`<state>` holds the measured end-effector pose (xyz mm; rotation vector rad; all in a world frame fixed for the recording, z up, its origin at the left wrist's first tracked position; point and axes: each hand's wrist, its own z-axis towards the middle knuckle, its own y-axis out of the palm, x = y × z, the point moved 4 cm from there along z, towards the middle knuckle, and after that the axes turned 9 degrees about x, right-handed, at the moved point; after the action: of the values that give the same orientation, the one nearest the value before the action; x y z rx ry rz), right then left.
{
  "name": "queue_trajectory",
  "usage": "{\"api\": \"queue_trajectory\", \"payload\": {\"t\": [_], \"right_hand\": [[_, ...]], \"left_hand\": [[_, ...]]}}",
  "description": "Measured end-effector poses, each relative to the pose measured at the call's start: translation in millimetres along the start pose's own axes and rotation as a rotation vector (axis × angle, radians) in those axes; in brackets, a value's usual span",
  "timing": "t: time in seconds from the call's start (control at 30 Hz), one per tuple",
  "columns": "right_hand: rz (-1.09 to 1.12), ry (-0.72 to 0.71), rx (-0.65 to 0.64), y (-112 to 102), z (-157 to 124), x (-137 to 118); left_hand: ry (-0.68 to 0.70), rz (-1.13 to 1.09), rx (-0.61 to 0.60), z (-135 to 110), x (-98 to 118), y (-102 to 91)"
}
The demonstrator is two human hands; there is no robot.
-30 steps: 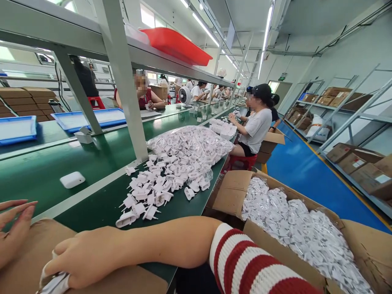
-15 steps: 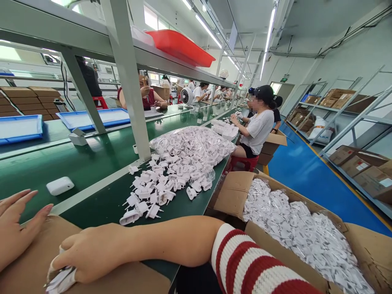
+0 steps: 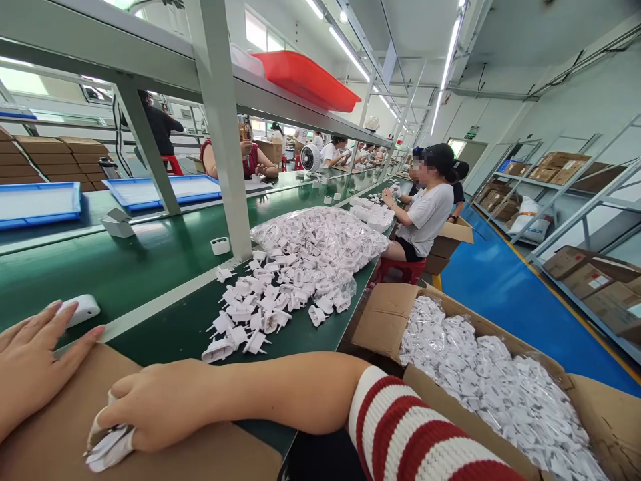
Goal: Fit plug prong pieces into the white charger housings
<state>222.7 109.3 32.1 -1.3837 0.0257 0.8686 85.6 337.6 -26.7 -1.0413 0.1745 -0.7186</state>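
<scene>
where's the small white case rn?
Head view, far left: the white case lies on the green belt, at the fingertips of the left hand, beyond the cardboard sheet.

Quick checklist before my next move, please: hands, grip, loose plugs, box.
1. Right hand grips white parts: ok, fingers closed on them.
2. What exactly those parts are: cannot tell, mostly hidden in the fist.
3. Left hand flat on cardboard: ok, open, palm down.
4. Left hand clear of white case: cannot tell, fingers look very close to it.
5. Loose plugs on the bench, beyond the right forearm: ok, heaped at the near end of the bag.
6. Box beside the bench open: ok, flaps folded out, full.
</scene>
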Motion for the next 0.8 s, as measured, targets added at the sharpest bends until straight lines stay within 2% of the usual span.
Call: {"api": "queue_trajectory", "payload": {"t": [0.07, 0.2, 0.3, 0.37, 0.47, 0.5, 0.67, 0.8], "right_hand": [[-0.018, 0.014, 0.001, -1, -2, -3], [-0.068, 0.013, 0.008, -1, -7, -6], [-0.109, 0.008, -0.016, 3, -8, -4], [-0.133, 0.000, -0.025, 6, -10, -3], [-0.142, -0.005, 0.026, 8, -16, -6], [-0.145, 0.003, 0.049, 9, -18, -7], [-0.160, 0.047, 0.064, 10, -28, -14], [-0.174, 0.061, 0.048, 12, -29, -17]], "left_hand": [[-0.010, -0.012, 0.022, -1, 5, -5.2], [-0.061, -0.030, -0.065, -3, 19, -13.6], [-0.144, -0.041, -0.032, -2, 24, -23.9], [-0.274, -0.033, -0.022, 0, 22, -32.1], [-0.580, 0.082, -0.152, -6, 15, -43.7], [-0.645, 0.111, -0.177, -9, 14, -48.1], [-0.626, -0.023, -0.129, -17, 17, -54.5], [-0.724, -0.082, -0.093, -14, 0, -50.4]]}}
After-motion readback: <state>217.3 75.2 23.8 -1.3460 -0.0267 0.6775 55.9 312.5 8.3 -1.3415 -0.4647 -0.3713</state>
